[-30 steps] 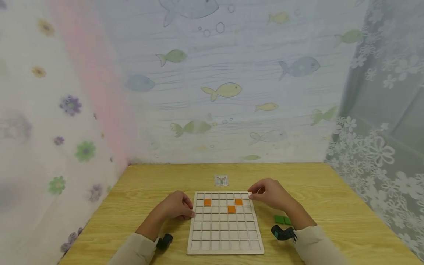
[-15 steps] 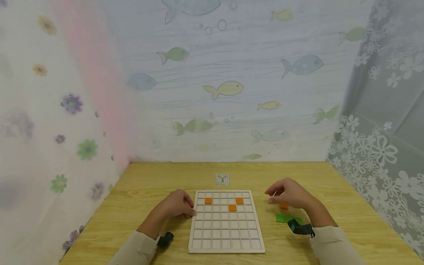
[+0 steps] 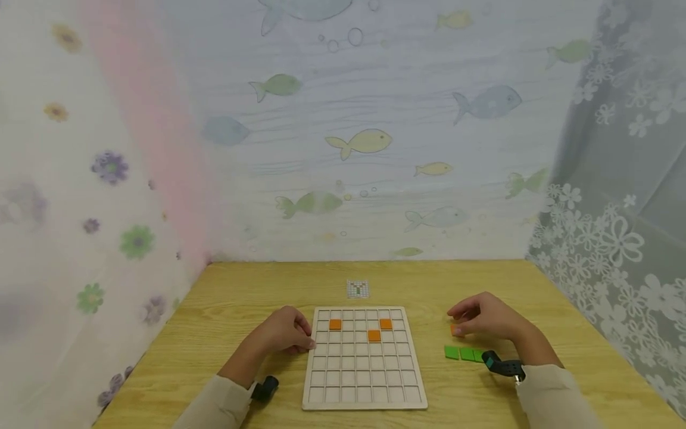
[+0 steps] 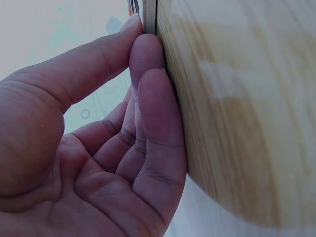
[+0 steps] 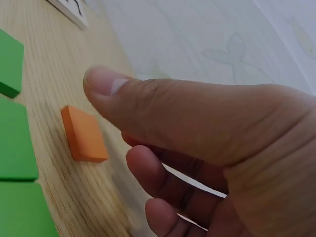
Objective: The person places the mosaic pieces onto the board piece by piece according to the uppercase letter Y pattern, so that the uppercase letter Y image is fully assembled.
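Note:
A pale wooden grid board lies on the table with orange square tiles in three of its cells. At its left edge rests my left hand; the thumb touches the rim from above, with the fingertips down beside it. The left wrist view shows the board's edge at the thumb and index fingertips. My right hand hovers right of the board, over a loose orange tile. Its thumb is extended, its other fingers are loosely bent, and a gap separates thumb and tile in the right wrist view.
Several green tiles lie in a row on the table, nearer the person than the loose orange tile. Behind the board is a small card with a Y-shaped grid pattern. A fish-print curtain hangs at the table's back edge.
My right hand has moved from the board's upper right corner to the right, to above the loose orange tile. The left hand keeps its place at the board's left edge.

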A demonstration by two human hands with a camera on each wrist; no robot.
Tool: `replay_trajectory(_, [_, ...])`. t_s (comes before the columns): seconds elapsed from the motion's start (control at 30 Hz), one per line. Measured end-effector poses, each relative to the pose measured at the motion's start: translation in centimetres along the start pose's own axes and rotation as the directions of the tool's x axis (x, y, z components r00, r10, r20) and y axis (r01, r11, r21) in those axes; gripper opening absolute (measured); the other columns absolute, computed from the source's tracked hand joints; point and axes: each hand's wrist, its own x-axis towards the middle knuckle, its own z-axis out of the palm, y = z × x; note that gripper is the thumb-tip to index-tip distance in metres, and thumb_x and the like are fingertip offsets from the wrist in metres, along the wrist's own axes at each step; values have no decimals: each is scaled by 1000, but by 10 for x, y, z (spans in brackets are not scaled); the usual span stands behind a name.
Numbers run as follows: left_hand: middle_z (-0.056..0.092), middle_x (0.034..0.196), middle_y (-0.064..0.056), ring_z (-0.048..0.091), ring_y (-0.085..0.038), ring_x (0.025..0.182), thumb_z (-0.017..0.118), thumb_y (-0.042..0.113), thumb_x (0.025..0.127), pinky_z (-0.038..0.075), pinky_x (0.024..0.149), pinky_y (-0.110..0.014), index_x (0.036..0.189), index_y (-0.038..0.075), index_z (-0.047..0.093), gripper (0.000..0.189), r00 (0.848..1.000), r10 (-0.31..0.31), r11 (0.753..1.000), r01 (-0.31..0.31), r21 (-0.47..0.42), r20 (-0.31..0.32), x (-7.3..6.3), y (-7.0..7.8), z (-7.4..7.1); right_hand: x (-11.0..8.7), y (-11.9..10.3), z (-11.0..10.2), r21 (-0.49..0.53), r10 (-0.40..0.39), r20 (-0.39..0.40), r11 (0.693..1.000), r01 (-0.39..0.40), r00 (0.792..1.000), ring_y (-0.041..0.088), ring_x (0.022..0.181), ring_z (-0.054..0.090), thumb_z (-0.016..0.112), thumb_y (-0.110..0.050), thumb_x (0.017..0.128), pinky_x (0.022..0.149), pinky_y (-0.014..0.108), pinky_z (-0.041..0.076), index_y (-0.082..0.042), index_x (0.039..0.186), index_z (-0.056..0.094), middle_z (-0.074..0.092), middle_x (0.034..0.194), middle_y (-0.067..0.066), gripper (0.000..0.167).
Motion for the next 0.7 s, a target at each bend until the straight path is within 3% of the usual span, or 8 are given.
replay_trajectory(0.27, [73, 85, -8, 71, -19, 74, 87, 15, 85, 60, 66, -35, 97, 2, 68, 26, 1000, -15, 1000, 15, -7, 10, 0, 0, -2, -3, 6, -1, -19, -13, 24, 1000, 13, 1000, 16, 86, 70, 84, -18, 89, 74, 28, 59, 0, 115, 76, 76, 106, 12, 33])
replay_trajectory(0.7, [73, 86, -9, 71, -20, 75, 87, 13, 85, 60, 67, -37, 99, 1, 67, 27, 1000, -13, 1000, 14, -19, 14, -2, 1, -3, -2, 4, 4, -76, 51, 11, 996, -50, 999, 18, 82, 70, 85, -19, 88, 72, 28, 59, -9, 103, 80, 76, 96, 4, 20])
